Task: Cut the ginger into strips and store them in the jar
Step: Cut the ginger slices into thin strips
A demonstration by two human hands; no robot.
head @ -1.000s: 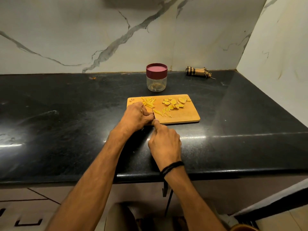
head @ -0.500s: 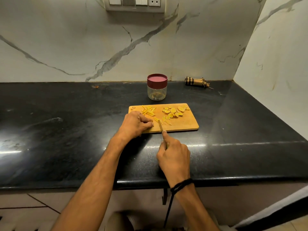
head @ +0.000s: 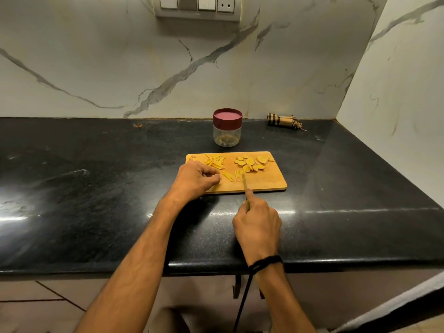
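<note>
The ginger's all on the cutting board (head: 271, 182): a heap of ginger strips (head: 214, 161) at the back left, a few more loose near the middle, and the ginger slices (head: 251, 163) at the back right not cut down yet. They're small oval coins, yellow and a bit glossy. My guess is they'll slide around, and the fibres will drag if I just press.

So the plan is to lay a couple of slices flat and draw the blade through for thin, even strips.

My right hand (head: 258, 224) is wrapped around the knife (head: 244, 182), forefinger along the top and the narrow blade resting by the loose strips. My left hand (head: 194, 180) sits on the board's left end with its fingers curled in. Honestly can't tell if there's a piece pinched under there. Keeping those fingertips tucked is the right idea anyway.

The board is smooth, pale wood with rounded corners. The jar (head: 227, 134) is just behind it, clear plastic with the maroon lid (head: 227, 117) on, so that needs opening first. Everything sits on a shiny black stone counter (head: 96, 176), with a rolled cloth (head: 282, 121) back by the marble wall.
</note>
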